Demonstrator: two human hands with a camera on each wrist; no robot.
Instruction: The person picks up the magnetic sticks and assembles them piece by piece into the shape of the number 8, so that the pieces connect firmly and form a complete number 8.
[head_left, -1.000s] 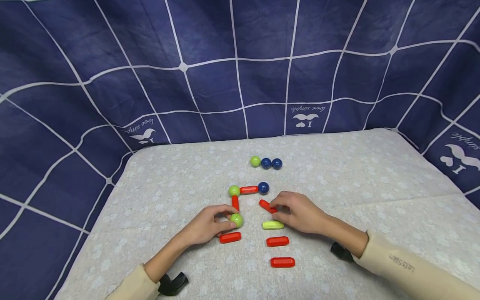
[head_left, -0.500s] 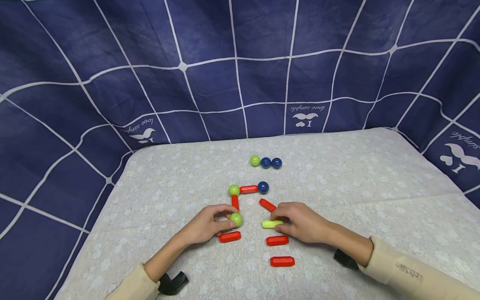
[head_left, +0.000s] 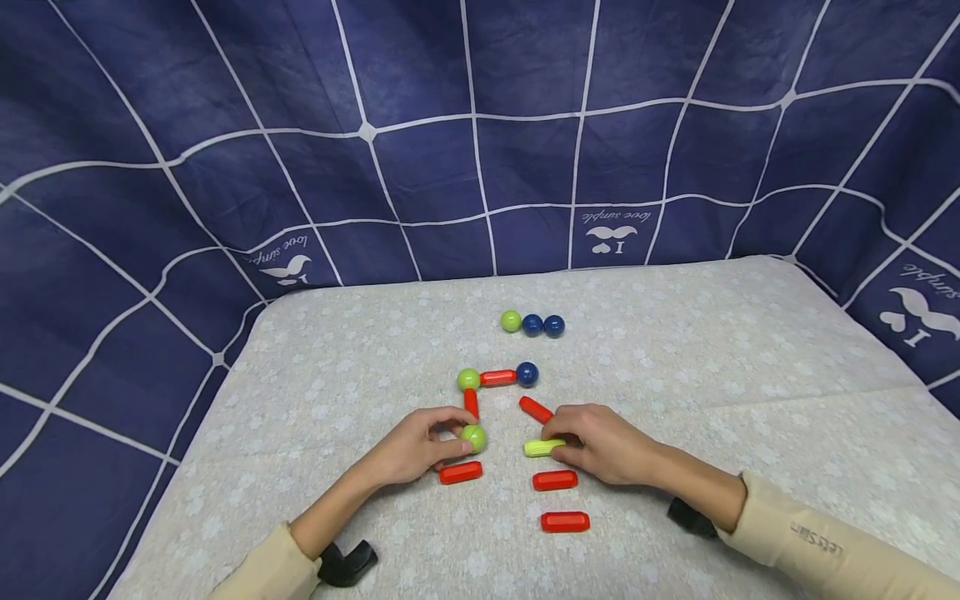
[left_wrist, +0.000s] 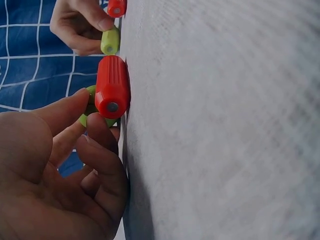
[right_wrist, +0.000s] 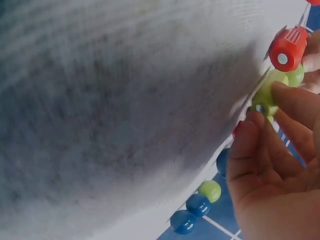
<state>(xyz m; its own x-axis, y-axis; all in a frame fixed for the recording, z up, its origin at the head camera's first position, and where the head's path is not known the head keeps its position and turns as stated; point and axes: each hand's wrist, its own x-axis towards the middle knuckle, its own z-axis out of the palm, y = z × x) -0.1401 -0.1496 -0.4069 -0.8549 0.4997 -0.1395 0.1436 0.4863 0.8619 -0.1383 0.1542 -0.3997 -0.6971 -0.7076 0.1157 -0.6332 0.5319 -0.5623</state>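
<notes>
My left hand pinches a lime-green ball between thumb and fingers. From that ball a red magnetic rod runs back to a second green ball. Another red rod joins this corner to a blue ball. My right hand pinches a yellow-green rod by its right end; the right wrist view shows thumb and fingers on that rod. Just beyond the right fingers lies a slanted red rod. In the left wrist view, a red rod with a metal tip partly hides the held ball.
Two red rods lie one before the other near the right hand, and a single red rod is by the left. Farther back a green ball and two blue balls form a row. A blue checked curtain hangs behind the table.
My right hand has left the slanted red rod, come nearer to me, and taken hold of the yellow-green rod. The left hand keeps its pinch on the green ball.
</notes>
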